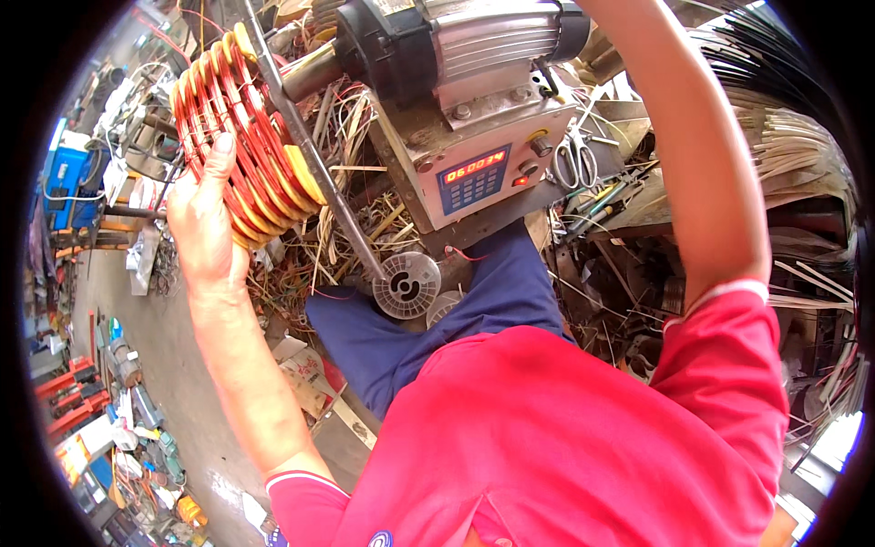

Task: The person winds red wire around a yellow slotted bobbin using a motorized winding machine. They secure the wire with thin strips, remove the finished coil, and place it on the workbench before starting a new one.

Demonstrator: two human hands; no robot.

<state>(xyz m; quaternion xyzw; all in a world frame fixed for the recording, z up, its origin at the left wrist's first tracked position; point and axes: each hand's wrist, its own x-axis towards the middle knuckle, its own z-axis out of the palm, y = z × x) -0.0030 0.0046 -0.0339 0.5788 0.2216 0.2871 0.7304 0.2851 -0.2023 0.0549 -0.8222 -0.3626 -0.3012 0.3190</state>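
On the left, my left hand (205, 214) grips the lower left side of a stack of yellow-orange coil formers (296, 187) wound with reddish copper wire (239, 105). The thumb lies over the windings; the fingers behind them are hidden. The stack sits at the shaft end of a winding machine (483, 137) with a grey motor (497, 41) on top. A long metal bar (314, 137) crosses in front of the stack. My right arm (702, 146) reaches up past the motor's right side, and its hand is beyond the upper edge.
The machine's panel has a lit red display (475, 167) and knobs (540, 146). Scissors (576, 159) and pens lie to its right. A clear plastic spool (406, 284) stands between my knees. Wire scraps and strips (337, 196) litter the bench; bundled sleeving (793, 150) is at right.
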